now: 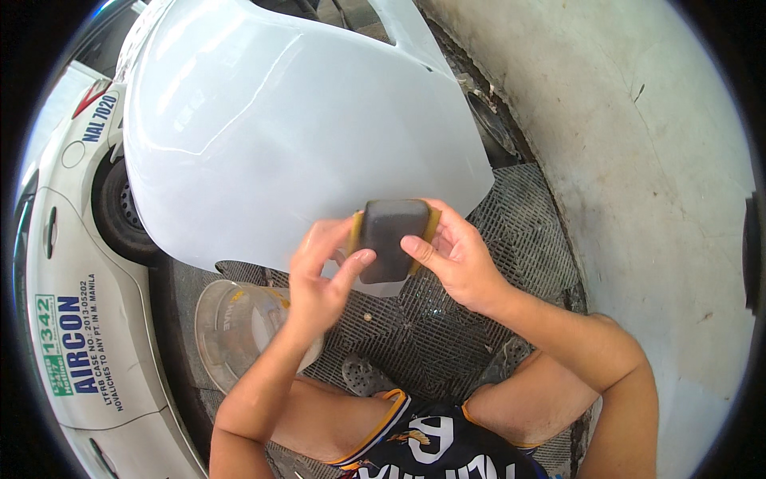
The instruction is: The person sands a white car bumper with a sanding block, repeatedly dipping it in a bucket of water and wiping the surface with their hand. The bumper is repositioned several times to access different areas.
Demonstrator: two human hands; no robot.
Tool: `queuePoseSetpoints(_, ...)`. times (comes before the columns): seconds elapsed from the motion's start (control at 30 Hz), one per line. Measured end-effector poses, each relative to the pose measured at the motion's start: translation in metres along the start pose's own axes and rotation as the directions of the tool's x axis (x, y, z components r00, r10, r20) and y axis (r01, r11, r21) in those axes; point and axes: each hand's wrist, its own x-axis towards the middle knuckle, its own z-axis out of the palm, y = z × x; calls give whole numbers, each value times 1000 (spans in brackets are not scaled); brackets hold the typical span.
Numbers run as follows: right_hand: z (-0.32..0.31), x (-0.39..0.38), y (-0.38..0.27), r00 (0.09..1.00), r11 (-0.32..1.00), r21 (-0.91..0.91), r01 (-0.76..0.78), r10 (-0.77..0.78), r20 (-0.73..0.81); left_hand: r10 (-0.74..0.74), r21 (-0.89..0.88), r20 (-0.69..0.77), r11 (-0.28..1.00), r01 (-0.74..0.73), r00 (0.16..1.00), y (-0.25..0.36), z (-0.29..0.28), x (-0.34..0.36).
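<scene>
Dark grey block (pixel 384 238) sits between the left hand (pixel 319 259) and right hand (pixel 463 259), gripped by both.

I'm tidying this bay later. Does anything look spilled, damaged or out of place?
Only small things: a pale crumb sits on the dark floor mat, and a dark mark stands out on the pale surface at right. The held dark block looks undamaged.

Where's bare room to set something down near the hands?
Floor mat, between the right edge of the white panel and the pale wall, beyond the right hand. Smaller patch: mat between the clear bucket and the right forearm. Crowded: left, where the left forearm overlaps the bucket beside the white car.
</scene>
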Motion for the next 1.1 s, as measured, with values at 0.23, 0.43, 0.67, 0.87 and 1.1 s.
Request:
queuePoseSetpoints(0.23, 9, -7, 16, 966, 957, 245, -158, 201, -162, 222, 352, 109, 903, -246, 969, 18, 39, -16)
queuePoseSetpoints(0.43, 12, -15, 22, 980, 955, 277, -106, 147, -132, 186, 570, 135, 789, -230, 973, 12, 35, -23)
queuePoseSetpoints(0.67, 20, -23, 23, 826, 801, 454, -391, 523, -210, 68, 800, 232, 554, -230, 970, 18, 43, -31)
queuePoseSetpoints(0.87, -2, 0, 4, 825, 833, 288, -472, 533, -190, 36, 737, 249, 642, -213, 968, 21, 21, -17)
queuePoseSetpoints(1.1, -19, 15, -8, 811, 805, 100, -584, 582, 57, 98, 685, 247, 686, -245, 964, 21, 26, -21)
